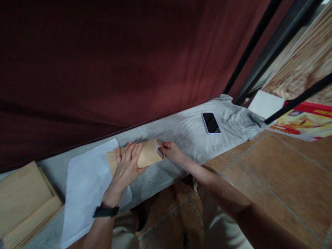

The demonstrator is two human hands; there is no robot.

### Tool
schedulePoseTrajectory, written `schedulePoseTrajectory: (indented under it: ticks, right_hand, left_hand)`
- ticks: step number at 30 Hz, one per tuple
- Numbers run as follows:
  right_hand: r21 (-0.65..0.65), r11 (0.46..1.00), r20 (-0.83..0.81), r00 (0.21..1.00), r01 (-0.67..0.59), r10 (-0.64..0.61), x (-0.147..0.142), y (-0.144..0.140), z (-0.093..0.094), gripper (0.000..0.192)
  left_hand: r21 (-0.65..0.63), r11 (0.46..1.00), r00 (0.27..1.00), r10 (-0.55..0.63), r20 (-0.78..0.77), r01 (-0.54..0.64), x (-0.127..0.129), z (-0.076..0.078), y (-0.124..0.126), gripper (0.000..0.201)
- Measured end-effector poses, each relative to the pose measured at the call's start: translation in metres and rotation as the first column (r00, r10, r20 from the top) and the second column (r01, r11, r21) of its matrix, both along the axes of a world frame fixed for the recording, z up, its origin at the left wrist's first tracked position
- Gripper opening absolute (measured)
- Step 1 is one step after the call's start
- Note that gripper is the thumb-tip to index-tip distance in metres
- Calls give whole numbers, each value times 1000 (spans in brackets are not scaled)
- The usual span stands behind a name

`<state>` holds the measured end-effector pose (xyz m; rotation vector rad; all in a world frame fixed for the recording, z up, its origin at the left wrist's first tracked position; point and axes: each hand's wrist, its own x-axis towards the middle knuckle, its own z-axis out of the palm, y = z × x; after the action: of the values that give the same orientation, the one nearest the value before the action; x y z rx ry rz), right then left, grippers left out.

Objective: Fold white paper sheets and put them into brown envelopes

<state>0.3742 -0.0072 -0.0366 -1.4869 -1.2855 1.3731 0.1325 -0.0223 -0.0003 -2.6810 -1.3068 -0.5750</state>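
The left hand (127, 166) lies flat and open over the tan paper bundle (145, 154), pressing it onto the white sheet (85, 183) on the grey-covered bench (181, 131). The right hand (169, 150) pinches the bundle's end flap. Steady downward pressure likely keeps the fold tight. The bundle's contents are hidden; the right fingertips are hard to make out.
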Motion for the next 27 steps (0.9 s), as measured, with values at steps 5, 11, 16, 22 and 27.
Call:
schedulePoseTrajectory:
  ticks: [5,11,16,22,27]
  right_hand:
    - [29,1000,7,1000,-12,11,2,0,0,14]
    - [9,999,-73,996,50,-49,-2,1,-2,16]
    - [-82,970,-288,926,231,-245,6,7,8,16]
    - [-97,919,-435,814,382,-384,5,2,13,21]
    - [-28,938,-452,832,346,-321,-17,-10,4,23]
  left_hand:
    - [-6,1000,1000,-8,17,8,0,0,0,87]
    - [-14,1000,1000,-13,26,13,0,0,0,93]
    - [-19,990,953,141,268,-141,17,2,-10,89]
    - [-708,706,289,671,682,32,55,-21,-22,56]
    - [-647,353,-65,903,424,676,70,-19,-21,25]
